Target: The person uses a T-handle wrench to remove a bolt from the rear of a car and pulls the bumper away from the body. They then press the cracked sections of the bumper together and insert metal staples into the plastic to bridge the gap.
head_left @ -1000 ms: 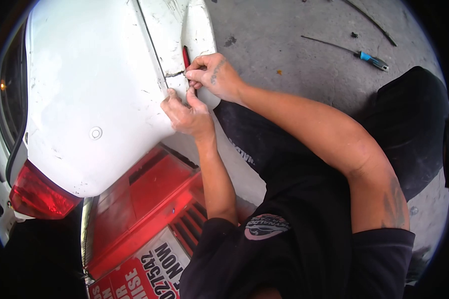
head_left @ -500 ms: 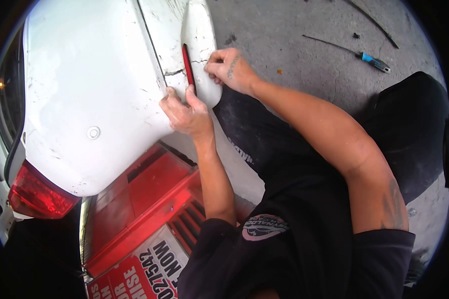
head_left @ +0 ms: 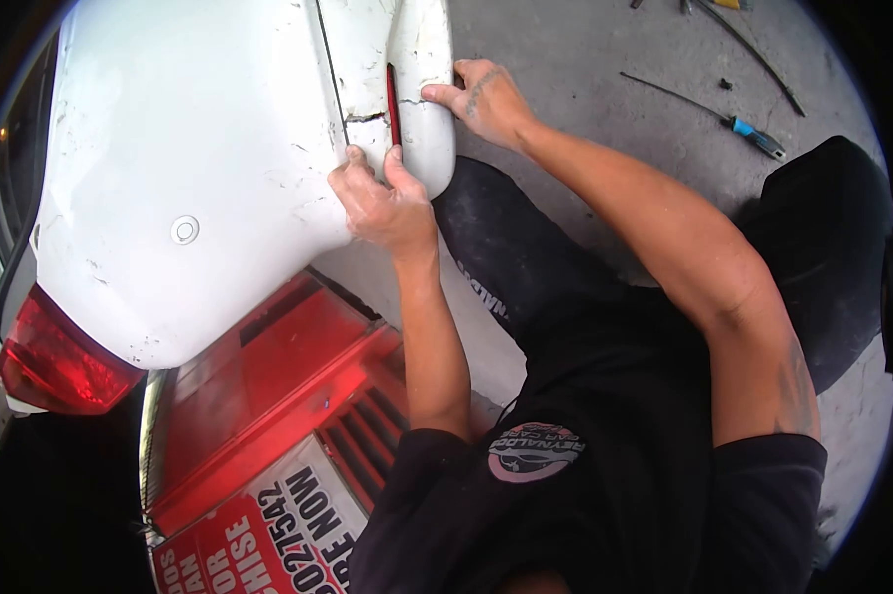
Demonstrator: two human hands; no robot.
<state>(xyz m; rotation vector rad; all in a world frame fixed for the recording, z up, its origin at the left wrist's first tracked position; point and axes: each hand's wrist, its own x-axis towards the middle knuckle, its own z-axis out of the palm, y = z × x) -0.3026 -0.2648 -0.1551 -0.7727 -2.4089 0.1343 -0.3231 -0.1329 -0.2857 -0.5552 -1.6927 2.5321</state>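
A white car bumper [head_left: 239, 168] fills the upper left, scuffed and chipped. A ragged crack [head_left: 365, 118] runs from its dark seam toward a slim red reflector [head_left: 394, 104], and a thinner crack continues beyond the reflector to the outer edge. My left hand [head_left: 387, 203] grips the bumper, its thumb at the reflector's lower end and its fingers bent at the seam. At the outer edge, my right hand [head_left: 491, 102] is closed on the bumper, thumb on the face beside the thin crack. The other fingers go behind the edge, partly hidden.
On the concrete floor lie a blue-handled screwdriver [head_left: 758, 137] and a long dark strip [head_left: 753, 54]. A red cabinet-like unit [head_left: 268, 346] with a printed sign [head_left: 278, 525] stands below the bumper. A red tail light [head_left: 65, 356] is at far left.
My right hand has shifted from curled fingers near the edge to a thumb-on-top hold around it. My left hand keeps its place on the bumper. The view has moved slightly.
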